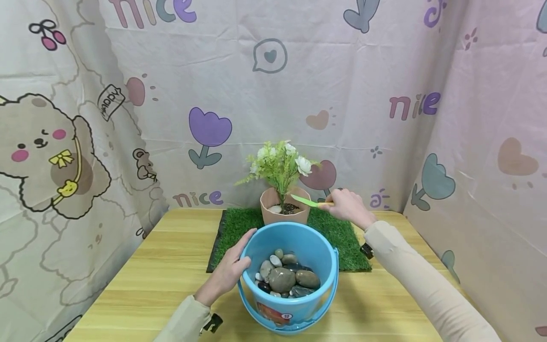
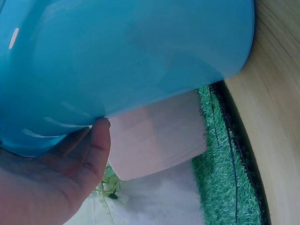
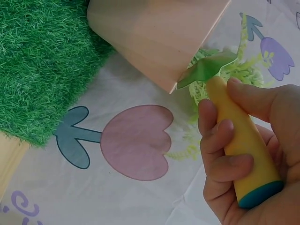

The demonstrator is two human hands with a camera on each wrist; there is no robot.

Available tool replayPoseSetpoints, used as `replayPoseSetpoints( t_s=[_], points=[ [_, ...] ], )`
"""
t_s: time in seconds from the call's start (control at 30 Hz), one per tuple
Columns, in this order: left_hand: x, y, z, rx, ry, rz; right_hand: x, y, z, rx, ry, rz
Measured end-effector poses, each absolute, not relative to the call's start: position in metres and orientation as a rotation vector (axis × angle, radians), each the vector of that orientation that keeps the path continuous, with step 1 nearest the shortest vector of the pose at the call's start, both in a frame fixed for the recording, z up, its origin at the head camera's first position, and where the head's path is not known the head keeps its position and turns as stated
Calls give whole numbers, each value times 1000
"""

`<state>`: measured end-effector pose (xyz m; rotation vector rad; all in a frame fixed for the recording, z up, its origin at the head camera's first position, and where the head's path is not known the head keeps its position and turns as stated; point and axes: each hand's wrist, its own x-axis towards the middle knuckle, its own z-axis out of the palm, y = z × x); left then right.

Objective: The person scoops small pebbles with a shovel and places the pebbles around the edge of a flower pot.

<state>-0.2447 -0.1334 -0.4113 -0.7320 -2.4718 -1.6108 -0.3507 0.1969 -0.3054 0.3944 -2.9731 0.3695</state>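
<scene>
A blue bucket with stones inside stands on the table. My left hand holds its left side, thumb at the rim and fingers along the outer wall; the left wrist view shows the fingertips against the blue plastic. My right hand grips the yellow handle of a small garden trowel. Its green blade reaches over the rim of a pink flowerpot behind the bucket. The pot holds dark soil, a pale stone and a white-flowered plant.
The pot stands on a green artificial grass mat, partly hidden by the bucket. Under it is a light wooden table. Printed cloth hangs close behind the pot and at both sides. The bucket's handle hangs down in front.
</scene>
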Motion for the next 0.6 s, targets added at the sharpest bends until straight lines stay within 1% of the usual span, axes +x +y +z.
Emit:
replayPoseSetpoints(
  t_s=[0.6],
  points=[
    [-245,-133,-411,-739,-2471,-1614,-331,193,-310,490,-2849,391]
  ],
)
